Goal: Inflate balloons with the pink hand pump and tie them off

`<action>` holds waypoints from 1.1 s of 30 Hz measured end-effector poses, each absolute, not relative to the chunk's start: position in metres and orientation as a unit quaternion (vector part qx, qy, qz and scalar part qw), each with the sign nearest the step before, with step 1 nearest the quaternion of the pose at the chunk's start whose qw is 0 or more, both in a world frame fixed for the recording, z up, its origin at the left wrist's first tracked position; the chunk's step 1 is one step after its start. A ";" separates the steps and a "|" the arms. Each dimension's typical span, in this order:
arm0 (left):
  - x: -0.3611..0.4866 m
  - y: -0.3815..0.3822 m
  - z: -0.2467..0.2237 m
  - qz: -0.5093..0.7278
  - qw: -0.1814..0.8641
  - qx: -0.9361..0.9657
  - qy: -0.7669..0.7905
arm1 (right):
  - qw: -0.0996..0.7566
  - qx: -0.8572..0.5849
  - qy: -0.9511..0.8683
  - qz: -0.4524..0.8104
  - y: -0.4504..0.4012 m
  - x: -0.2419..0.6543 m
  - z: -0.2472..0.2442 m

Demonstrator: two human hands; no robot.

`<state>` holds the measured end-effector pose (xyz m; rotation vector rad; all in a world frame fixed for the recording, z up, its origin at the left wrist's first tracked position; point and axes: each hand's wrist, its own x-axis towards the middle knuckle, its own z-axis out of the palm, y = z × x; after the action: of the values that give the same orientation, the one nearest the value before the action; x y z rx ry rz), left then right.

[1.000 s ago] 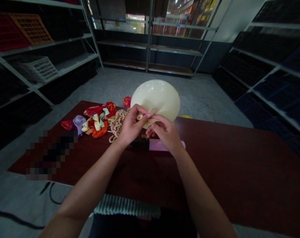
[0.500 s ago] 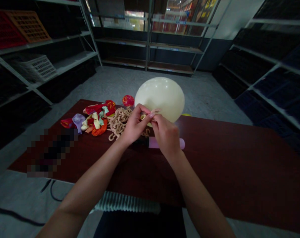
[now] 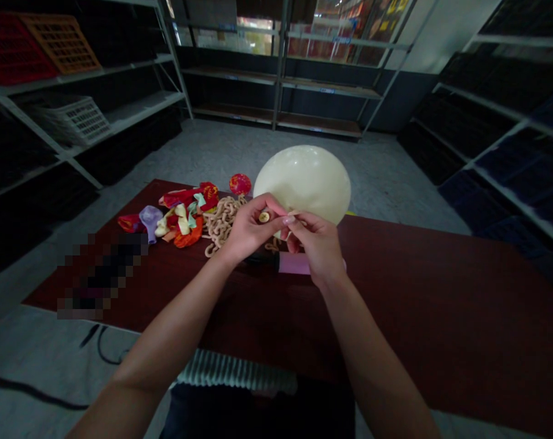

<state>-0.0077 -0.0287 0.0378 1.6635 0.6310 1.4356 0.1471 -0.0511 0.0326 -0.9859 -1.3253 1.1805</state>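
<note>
A large pale, inflated balloon is behind my hands, above the table's far edge. My left hand is closed around the balloon's neck, whose rolled mouth shows between thumb and index finger. Its fingertips meet those of my right hand, which is closed in a pinch at the neck; a bit of beige strand seems to show there, too small to make out fully. Under my hands lies a pump with a pink barrel and a dark end. A pile of beige strands is left of my left hand.
On the dark red table, limp coloured balloons lie at the left, with a small red patterned balloon by the far edge. A blurred-out dark object is at the near left. Shelves stand around.
My right hand's fingers have shifted and spread a little at the neck, with its thumb now against the left fingertips. The whole view has shifted slightly.
</note>
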 end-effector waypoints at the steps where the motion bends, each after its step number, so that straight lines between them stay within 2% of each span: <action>1: -0.008 -0.029 0.038 0.571 0.425 0.659 0.244 | 0.528 -0.406 -0.557 0.497 -0.051 0.147 0.033; 5: -0.008 -0.026 0.038 0.580 0.417 0.656 0.243 | 0.516 -0.353 -0.582 0.520 -0.050 0.149 0.034; 11: -0.002 -0.027 0.033 0.645 0.301 0.645 0.276 | 0.482 -0.332 -0.592 0.554 -0.047 0.148 0.031; 17: 0.004 -0.022 0.019 0.694 0.156 0.620 0.332 | 0.542 -0.366 -0.542 0.528 -0.050 0.137 0.026; 21: -0.003 -0.024 0.019 0.625 0.078 0.710 0.315 | 0.600 -0.368 -0.510 0.495 -0.049 0.133 0.021; 24: -0.007 -0.027 0.017 0.577 0.076 0.766 0.272 | 0.631 -0.375 -0.481 0.479 -0.045 0.132 0.016; 27: -0.005 -0.026 0.011 0.588 0.097 0.761 0.256 | 0.630 -0.385 -0.470 0.484 -0.043 0.131 0.014; 33: -0.003 -0.026 0.014 0.617 0.055 0.698 0.359 | 0.617 -0.354 -0.489 0.505 -0.047 0.125 0.015</action>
<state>-0.0029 -0.0257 0.0141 2.1187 1.0910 1.8736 0.1251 -0.0468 0.0147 -0.8142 -1.1251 1.1622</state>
